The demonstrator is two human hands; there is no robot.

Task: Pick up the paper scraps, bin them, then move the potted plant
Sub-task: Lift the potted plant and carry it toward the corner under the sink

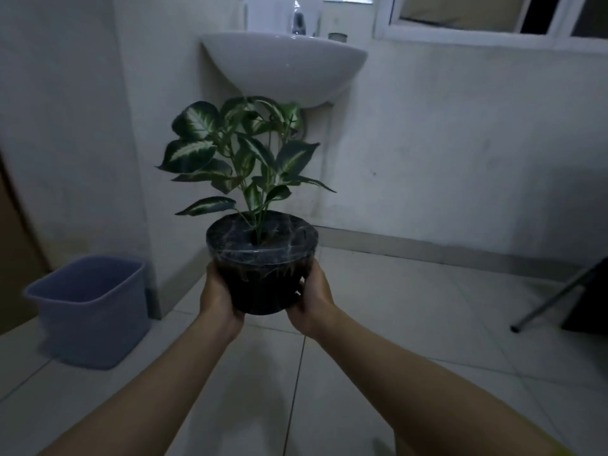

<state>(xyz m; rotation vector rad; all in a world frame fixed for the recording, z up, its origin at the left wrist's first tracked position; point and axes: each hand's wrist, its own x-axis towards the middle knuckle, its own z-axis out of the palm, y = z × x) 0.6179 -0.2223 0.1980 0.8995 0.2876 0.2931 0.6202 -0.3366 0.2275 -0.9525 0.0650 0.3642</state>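
The potted plant (260,232) is held up in the air in front of the person, well above the tiled floor (411,324) and touching no surface. It stands upright: the dark round pot sits base down, rim up, and the stems rise straight from its middle, so the long axis runs vertically. The variegated green and white leaves spread outward at the top, the broadest ones reaching to the left. A clear plastic film covers the top of the pot and wraps over its rim.

The left hand (218,297) presses against the pot's left side and the right hand (312,301) against its right side. Each grip is closed around the pot wall, palms facing inward, both arms stretched forward.

Behind the plant a white wall-hung sink (286,67) projects from a pale wall (460,143). A window frame (493,24) sits at the upper right. On the floor to the left, close to the wall corner, stands a purple bin (88,311) with its open top facing up; what it holds cannot be seen. A metal leg (556,297) slants down to the floor at the right edge. The room is dim.
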